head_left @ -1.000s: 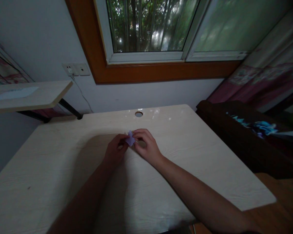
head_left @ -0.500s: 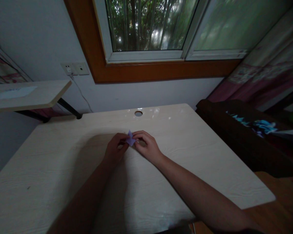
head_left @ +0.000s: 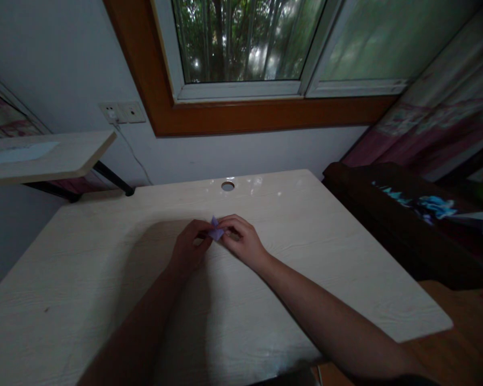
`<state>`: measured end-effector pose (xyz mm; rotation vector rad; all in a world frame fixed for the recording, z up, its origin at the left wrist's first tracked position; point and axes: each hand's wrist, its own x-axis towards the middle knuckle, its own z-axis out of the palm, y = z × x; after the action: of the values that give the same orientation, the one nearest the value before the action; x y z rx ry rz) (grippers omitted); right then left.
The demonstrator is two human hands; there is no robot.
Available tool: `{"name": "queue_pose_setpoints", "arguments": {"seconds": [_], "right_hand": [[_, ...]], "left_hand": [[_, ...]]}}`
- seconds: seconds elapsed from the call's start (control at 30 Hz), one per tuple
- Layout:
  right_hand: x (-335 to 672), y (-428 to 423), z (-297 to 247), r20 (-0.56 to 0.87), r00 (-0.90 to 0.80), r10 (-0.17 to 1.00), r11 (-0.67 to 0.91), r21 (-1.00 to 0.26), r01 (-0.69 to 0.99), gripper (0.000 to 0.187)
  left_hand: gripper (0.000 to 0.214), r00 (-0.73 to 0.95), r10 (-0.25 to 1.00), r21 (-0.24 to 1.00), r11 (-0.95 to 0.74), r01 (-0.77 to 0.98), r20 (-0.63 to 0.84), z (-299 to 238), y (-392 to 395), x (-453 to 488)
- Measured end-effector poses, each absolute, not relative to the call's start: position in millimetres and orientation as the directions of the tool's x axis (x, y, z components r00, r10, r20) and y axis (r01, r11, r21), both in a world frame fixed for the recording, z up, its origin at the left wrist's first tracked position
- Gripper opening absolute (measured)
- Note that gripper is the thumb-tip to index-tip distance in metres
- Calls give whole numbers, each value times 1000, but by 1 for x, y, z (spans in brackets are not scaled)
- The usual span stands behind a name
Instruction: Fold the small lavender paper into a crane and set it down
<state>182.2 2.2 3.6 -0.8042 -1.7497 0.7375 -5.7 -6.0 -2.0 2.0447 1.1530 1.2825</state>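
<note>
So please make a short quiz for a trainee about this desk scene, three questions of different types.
1. True or false: both hands touch the small purple folded paper.
2. Which lies nearest the round cable hole in the desk? A) the paper B) the wall socket C) the side shelf
3. Fill in: the left hand and right hand meet over the ____.

Key: 1 true. 2 A. 3 desk.
</note>
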Motion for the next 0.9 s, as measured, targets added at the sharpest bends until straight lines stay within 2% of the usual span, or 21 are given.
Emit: {"name": "queue_pose_setpoints", "arguments": {"seconds": [0.57, 0.77, 0.9], "right_hand": [[182, 3, 1, 467, -213, 858, 499, -857, 128, 11], [183, 3, -4, 391, -210, 896, 423, -896, 135, 13], [184, 3, -4, 393, -235, 889, 431, -892, 135, 12]], "left_hand": [[12, 234, 849, 752, -528, 394, 474, 0, -7, -6], [19, 222, 901, 862, -424, 277, 372, 4, -11, -7], [22, 119, 955, 947, -289, 139, 273, 0, -10, -5]]}}
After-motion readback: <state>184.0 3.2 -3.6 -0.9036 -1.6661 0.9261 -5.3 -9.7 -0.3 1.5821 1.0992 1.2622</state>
